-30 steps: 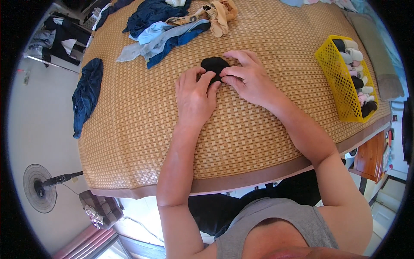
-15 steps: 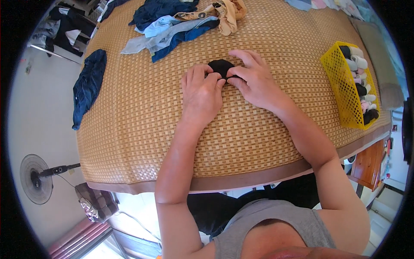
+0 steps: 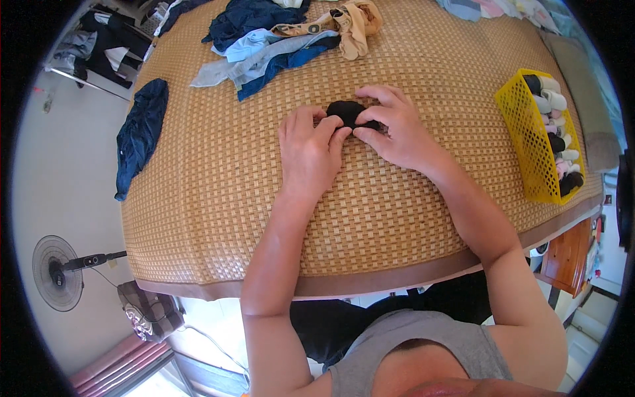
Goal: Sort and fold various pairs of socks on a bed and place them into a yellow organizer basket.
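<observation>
Between my two hands a black sock (image 3: 344,112), bunched into a small roll, lies on the woven mat (image 3: 370,225). My left hand (image 3: 309,149) pinches its near left side with thumb and forefinger. Its right side is gripped by the thumb and forefinger of my right hand (image 3: 397,129), whose other fingers stay raised and curved. Fingertips hide part of the sock's near edge.
A yellow perforated basket (image 3: 526,145) of rolled socks stands at the right. Dark blue, light blue, grey and tan clothes (image 3: 264,46) lie at the far side. One dark blue garment (image 3: 142,135) rests at the left edge. A fan (image 3: 58,272) stands beyond the mat.
The whole view has shifted slightly. Both hands still pinch the black sock, with small shifts of the fingers along its near edge.
</observation>
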Available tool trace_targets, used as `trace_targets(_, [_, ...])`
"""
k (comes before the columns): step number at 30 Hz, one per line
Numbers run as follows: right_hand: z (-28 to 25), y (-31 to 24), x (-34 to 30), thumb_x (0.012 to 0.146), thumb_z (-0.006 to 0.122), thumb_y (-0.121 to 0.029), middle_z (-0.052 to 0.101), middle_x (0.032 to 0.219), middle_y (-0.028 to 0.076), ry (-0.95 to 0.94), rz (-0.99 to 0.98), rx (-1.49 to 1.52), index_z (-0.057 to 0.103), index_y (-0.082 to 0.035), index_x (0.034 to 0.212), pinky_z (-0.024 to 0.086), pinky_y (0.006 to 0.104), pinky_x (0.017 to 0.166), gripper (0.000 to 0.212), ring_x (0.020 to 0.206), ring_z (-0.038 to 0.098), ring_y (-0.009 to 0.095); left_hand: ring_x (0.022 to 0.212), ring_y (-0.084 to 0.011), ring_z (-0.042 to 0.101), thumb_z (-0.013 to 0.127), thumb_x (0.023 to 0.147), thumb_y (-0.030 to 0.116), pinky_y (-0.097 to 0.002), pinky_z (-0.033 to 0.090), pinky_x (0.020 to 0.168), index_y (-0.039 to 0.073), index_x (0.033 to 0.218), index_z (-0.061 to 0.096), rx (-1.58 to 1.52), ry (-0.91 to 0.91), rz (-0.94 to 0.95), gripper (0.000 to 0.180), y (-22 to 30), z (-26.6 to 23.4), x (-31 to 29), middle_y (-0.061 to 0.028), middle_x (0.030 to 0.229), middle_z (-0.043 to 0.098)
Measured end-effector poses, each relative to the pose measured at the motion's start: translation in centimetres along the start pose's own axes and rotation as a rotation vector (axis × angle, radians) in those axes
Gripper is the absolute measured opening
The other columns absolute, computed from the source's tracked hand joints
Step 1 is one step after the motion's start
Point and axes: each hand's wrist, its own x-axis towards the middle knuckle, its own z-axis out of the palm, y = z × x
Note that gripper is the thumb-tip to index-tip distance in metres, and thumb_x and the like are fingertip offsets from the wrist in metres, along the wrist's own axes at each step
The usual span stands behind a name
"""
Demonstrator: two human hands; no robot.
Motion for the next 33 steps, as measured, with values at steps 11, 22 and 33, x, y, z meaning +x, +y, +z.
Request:
trace_targets(11, [-0.1, 0.7, 0.0, 0.09, 0.087, -0.025, 0.064, 0.152, 0.013, 0.011, 0.001, -0.015, 0.086, -0.008, 0.106, 0.041, 0.0522, 0.122, 0.024, 0.143, 0.054, 0.04, 0.111, -0.0336, 0.067, 0.088, 0.091, 0.013, -0.0474, 0.05, 0.098, 0.004, 0.108, 0.082, -0.042, 0.017, -0.005, 0.019, 0.3, 0.1, 0.1, -0.0121, 0.115, 0.07])
trace_targets(22, [0.1, 0.0, 0.2, 0.091, 0.087, -0.022, 0.068, 0.147, 0.012, 0.087, -0.001, 0.005, 0.085, -0.007, 0.102, 0.044, 0.0534, 0.12, 0.018, 0.139, 0.057, 0.039, 0.113, -0.0343, 0.067, 0.088, 0.091, 0.012, -0.0475, 0.05, 0.098, 0.004, 0.11, 0.08, -0.022, 0.012, -0.017, 0.022, -0.2, 0.5, -0.1, -0.0123, 0.116, 0.071])
trace_targets(33, [0.0, 0.3, 0.0, 0.096, 0.078, -0.015, 0.069, 0.146, 0.012, 0.051, 0.034, -0.032, 0.083, -0.003, 0.098, 0.045, 0.0508, 0.12, 0.013, 0.141, 0.058, 0.037, 0.112, -0.0322, 0.067, 0.088, 0.091, 0.014, -0.0483, 0.047, 0.103, 0.007, 0.112, 0.081, 0.052, -0.076, 0.06, 0.024, 0.6, -0.2, 0.0, -0.0094, 0.11, 0.072])
